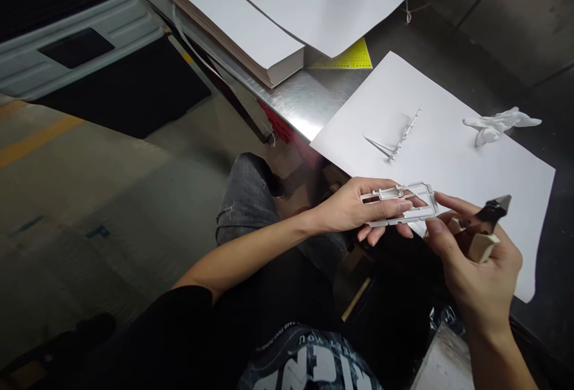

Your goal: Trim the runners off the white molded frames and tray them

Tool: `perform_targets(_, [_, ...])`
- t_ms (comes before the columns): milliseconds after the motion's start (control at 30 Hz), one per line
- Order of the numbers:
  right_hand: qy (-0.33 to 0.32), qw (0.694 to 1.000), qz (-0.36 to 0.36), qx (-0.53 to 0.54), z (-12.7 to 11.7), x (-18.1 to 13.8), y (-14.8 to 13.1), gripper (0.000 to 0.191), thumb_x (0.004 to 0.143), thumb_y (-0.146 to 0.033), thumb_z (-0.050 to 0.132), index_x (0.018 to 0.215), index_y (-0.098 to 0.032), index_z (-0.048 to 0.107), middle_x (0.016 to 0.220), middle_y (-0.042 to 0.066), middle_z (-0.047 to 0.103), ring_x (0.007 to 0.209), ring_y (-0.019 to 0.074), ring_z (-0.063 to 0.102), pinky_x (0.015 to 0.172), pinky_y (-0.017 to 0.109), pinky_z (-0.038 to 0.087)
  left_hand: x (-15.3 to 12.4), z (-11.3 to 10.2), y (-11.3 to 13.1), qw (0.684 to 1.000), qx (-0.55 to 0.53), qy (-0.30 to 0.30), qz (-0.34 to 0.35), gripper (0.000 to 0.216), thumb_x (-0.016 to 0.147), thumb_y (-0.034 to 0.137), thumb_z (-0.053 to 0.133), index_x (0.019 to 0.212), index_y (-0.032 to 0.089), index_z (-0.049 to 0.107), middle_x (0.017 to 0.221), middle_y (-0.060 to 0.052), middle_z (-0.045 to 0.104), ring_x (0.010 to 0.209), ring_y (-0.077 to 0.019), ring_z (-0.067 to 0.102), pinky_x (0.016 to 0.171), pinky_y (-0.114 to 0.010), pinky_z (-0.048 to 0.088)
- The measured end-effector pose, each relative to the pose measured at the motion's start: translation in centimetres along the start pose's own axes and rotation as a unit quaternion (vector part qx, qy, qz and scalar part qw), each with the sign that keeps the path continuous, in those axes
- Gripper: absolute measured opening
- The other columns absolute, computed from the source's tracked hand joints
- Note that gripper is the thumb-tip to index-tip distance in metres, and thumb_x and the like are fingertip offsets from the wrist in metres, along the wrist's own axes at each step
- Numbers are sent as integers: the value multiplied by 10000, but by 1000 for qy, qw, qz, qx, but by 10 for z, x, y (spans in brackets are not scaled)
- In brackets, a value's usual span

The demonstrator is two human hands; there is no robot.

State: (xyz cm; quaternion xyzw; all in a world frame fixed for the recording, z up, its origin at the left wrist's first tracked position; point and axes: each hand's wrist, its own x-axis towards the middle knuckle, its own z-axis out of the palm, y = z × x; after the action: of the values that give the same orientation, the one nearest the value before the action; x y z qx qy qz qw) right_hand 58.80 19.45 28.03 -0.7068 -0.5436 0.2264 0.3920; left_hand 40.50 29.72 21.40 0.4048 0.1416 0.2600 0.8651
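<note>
My left hand (pixel 359 207) is closed on a white plastic sprue frame (pixel 403 203), held flat above the table's edge. My right hand (pixel 470 258) grips small cutting nippers (pixel 487 225) with beige handles and dark jaws, and its fingertips also touch the frame's right end. Both hands hover over the near edge of a white paper sheet (pixel 448 157). On that sheet lie a thin cut-off sprue piece (pixel 397 139) and a small white assembled model part (pixel 497 124).
A metal table (pixel 305 100) carries a thick stack of white sheets (pixel 251 25) and a yellow card (pixel 352 58). Below the table are my knees in grey jeans (pixel 246 198) and a concrete floor. A white vehicle panel (pixel 67 37) is at upper left.
</note>
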Motion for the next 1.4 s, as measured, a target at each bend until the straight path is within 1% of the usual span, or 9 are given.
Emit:
perform_targets(400, [64, 995, 18, -69, -16, -6, 16, 334, 933, -451, 859, 1222, -287, 825, 874, 28, 655, 744, 187, 607, 664, 330, 512, -11, 2, 5, 999, -20, 15, -41, 518, 976, 527, 804, 1272, 113, 710, 853, -79, 824, 426, -63, 608, 375, -162, 432])
perform_targets(600, [67, 953, 82, -286, -47, 22, 53, 528, 1065, -580, 611, 1403, -202, 760, 1260, 198, 742, 1207, 421, 686, 1084, 609, 501, -16, 4, 11, 990, -104, -18, -95, 329, 967, 413, 817, 940, 169, 598, 768, -29, 812, 357, -52, 564, 308, -138, 342])
perform_targets(700, [106, 930, 55, -348, -55, 30, 65, 760, 950, -597, 784, 1517, -100, 690, 1447, 331, 619, 1449, 571, 503, 1212, 755, 374, -19, 3, 14, 981, -141, -39, -130, 318, 953, 383, 806, 879, 170, 582, 717, -28, 801, 325, -57, 535, 278, -138, 305])
perform_targets(767, [109, 952, -14, -285, -52, 19, 58, 895, 854, -558, 913, 1617, -204, 607, 1601, 305, 502, 1548, 570, 393, 1260, 776, 316, -21, 3, 16, 973, -161, -56, -153, 360, 913, 411, 841, 855, 167, 582, 689, -31, 792, 316, -65, 531, 268, -141, 302])
perform_targets(933, [-37, 992, -89, 79, -15, -33, 16, 727, 820, -304, 965, 1484, -435, 701, 1488, 84, 683, 1257, 390, 714, 1012, 591, 644, -23, 4, 16, 963, -157, -115, -186, 376, 912, 439, 845, 843, 177, 584, 653, -38, 781, 320, -85, 538, 273, -138, 333])
perform_targets(1000, [-20, 990, -86, 112, 3, -45, 9, 611, 768, -106, 933, 1295, -393, 818, 1364, 59, 751, 1209, 373, 727, 968, 561, 645, -25, 3, 16, 962, -143, -130, -193, 376, 942, 467, 822, 870, 177, 594, 641, -28, 770, 336, -86, 549, 287, -134, 354])
perform_targets(1100, [83, 977, -111, 160, 25, -50, 18, 427, 772, -175, 944, 1157, -338, 856, 1192, 61, 803, 1078, 342, 760, 828, 508, 654, -34, 0, 16, 966, -123, -114, -197, 387, 1005, 530, 744, 974, 170, 603, 709, -24, 770, 392, -91, 597, 328, -144, 405])
perform_targets(1267, [227, 939, -63, 251, 40, -55, 35, 407, 710, -439, 1038, 1029, -288, 836, 982, 45, 809, 942, 251, 760, 782, 372, 614, -58, -5, 5, 999, -21, 26, 18, 621, 830, 250, 956, 1361, 237, 635, 1399, -133, 704, 1011, -172, 805, 860, -249, 677])
perform_targets(1400, [246, 933, -32, 260, 42, -65, 34, 441, 676, -434, 1057, 1015, -283, 821, 882, 16, 782, 927, 249, 745, 737, 356, 591, -69, -7, -8, 984, 53, 48, 163, 835, 705, 49, 1003, 1430, 270, 653, 1419, -102, 726, 1144, -175, 788, 986, -216, 649])
